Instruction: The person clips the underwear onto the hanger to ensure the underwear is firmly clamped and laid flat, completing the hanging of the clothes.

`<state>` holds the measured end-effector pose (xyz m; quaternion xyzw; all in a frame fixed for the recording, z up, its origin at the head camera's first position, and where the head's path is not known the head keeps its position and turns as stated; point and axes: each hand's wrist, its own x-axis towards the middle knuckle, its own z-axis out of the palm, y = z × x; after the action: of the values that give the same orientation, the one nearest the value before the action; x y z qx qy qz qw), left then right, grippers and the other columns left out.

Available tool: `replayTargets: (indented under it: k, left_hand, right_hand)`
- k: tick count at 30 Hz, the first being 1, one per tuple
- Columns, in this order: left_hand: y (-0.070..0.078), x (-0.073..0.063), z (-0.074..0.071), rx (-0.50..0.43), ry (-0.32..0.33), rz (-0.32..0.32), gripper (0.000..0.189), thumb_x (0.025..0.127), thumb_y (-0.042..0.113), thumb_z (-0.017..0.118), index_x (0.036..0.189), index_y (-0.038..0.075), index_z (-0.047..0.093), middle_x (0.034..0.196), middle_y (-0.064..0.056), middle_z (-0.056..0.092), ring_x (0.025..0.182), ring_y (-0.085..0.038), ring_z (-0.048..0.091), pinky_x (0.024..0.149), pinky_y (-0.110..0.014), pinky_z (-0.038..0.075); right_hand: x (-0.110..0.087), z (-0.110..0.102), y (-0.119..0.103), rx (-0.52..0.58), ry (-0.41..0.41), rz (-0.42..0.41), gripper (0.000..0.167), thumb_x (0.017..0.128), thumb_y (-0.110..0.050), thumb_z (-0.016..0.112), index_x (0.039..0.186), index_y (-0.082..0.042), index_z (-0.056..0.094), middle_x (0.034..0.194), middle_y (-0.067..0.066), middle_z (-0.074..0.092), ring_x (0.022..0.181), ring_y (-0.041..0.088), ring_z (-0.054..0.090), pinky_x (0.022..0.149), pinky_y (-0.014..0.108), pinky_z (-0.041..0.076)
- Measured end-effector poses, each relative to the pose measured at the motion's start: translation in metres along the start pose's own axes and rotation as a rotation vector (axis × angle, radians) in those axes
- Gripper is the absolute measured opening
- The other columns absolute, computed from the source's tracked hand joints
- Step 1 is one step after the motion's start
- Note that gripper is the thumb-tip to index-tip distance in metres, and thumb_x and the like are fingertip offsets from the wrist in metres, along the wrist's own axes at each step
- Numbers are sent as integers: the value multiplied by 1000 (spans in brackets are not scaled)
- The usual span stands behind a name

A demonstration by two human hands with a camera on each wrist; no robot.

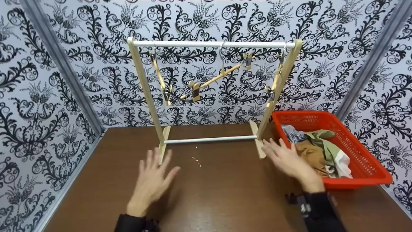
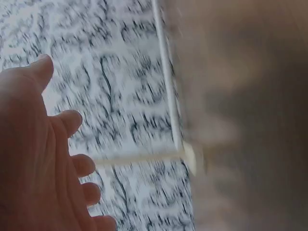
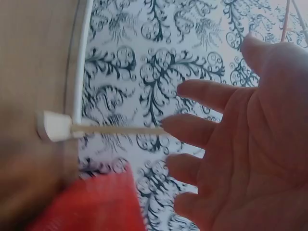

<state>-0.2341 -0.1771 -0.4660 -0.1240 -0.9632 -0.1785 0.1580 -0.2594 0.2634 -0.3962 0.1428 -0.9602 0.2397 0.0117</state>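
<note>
A small wooden rack (image 1: 146, 87) with a white top bar (image 1: 193, 43) stands at the back of the brown table. Three wooden clip hangers hang from that bar: a left one (image 1: 159, 75), a middle one (image 1: 222, 74) and a right one (image 1: 276, 77). My left hand (image 1: 151, 183) is held over the table before the rack's left foot, fingers spread, holding nothing. Over by the right foot (image 1: 260, 146), my right hand (image 1: 291, 161) is stretched out beside the red basket (image 1: 357, 183), also with nothing in it. Both palms show bare in the wrist views.
Crumpled clothes lie in the basket at the right: a brown piece (image 1: 310, 156), a green and white one (image 1: 328, 148) and a grey striped one (image 1: 292, 132). A white lower bar (image 1: 209, 139) joins the rack's feet. Patterned walls (image 1: 206, 19) enclose the table (image 1: 219, 193).
</note>
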Motion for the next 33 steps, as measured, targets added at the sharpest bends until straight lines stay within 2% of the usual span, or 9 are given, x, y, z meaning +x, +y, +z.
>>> replayTargets:
  k: [4, 8, 11, 15, 18, 24, 28, 30, 33]
  left_hand:
    - [42, 12, 7, -185, -12, 97, 68, 104, 59, 42, 159, 19, 33, 163, -18, 22, 151, -40, 16, 116, -64, 13]
    - [99, 30, 16, -434, -49, 257, 64, 104, 52, 48, 153, 10, 43, 156, -13, 42, 144, -33, 37, 117, -53, 27]
    - [149, 44, 25, -591, -87, 384, 57, 103, 41, 58, 147, 6, 50, 146, -11, 54, 135, -24, 50, 113, -42, 37]
    - [213, 62, 39, -653, -102, 471, 48, 98, 28, 68, 138, 4, 58, 135, -10, 63, 124, -17, 59, 106, -29, 43]
    - [252, 76, 48, -665, -141, 445, 45, 96, 25, 71, 135, 4, 60, 132, -7, 65, 121, -13, 60, 103, -23, 43]
    - [306, 102, 68, -690, -230, 238, 43, 90, 25, 79, 127, 9, 67, 115, 2, 68, 98, -2, 59, 85, -15, 46]
    - [329, 110, 83, -625, -197, 217, 32, 87, 22, 81, 116, 12, 72, 94, 6, 68, 81, -3, 57, 70, -14, 43]
    - [336, 111, 89, -570, -169, 232, 31, 86, 21, 81, 115, 14, 74, 90, 8, 68, 82, -3, 59, 71, -14, 43]
    - [344, 110, 98, -498, -155, 242, 34, 85, 24, 81, 118, 19, 74, 97, 9, 68, 92, -3, 61, 81, -16, 45]
  right_hand:
    - [7, -33, 15, -54, -45, -14, 69, 108, -55, 30, 154, -5, 40, 155, 25, 37, 143, 54, 26, 114, 71, 7]
    - [17, -68, 38, -91, -97, -57, 63, 106, -48, 47, 150, -2, 46, 144, 28, 51, 129, 51, 49, 106, 67, 35]
    - [25, -90, 57, -103, -177, -69, 57, 104, -38, 56, 145, 2, 50, 135, 29, 58, 119, 47, 59, 100, 66, 42]
    - [32, -106, 82, -96, -250, -78, 50, 100, -26, 64, 135, 10, 56, 125, 31, 63, 109, 45, 64, 95, 62, 47]
    - [35, -110, 94, -22, -314, -29, 51, 98, -19, 67, 134, 14, 54, 122, 32, 64, 111, 46, 63, 96, 59, 48]
    - [29, -115, 106, 121, -414, 117, 57, 96, -12, 68, 136, 21, 45, 128, 38, 57, 106, 40, 65, 87, 48, 56]
    - [23, -114, 106, 154, -438, 194, 55, 97, -13, 66, 135, 22, 44, 126, 38, 56, 93, 28, 65, 81, 43, 58]
    - [19, -112, 105, 162, -435, 245, 53, 98, -17, 65, 131, 21, 49, 124, 36, 53, 88, 25, 63, 77, 41, 59]
    - [14, -110, 104, 134, -436, 293, 50, 99, -30, 66, 114, 17, 60, 105, 24, 59, 82, 22, 61, 71, 35, 57]
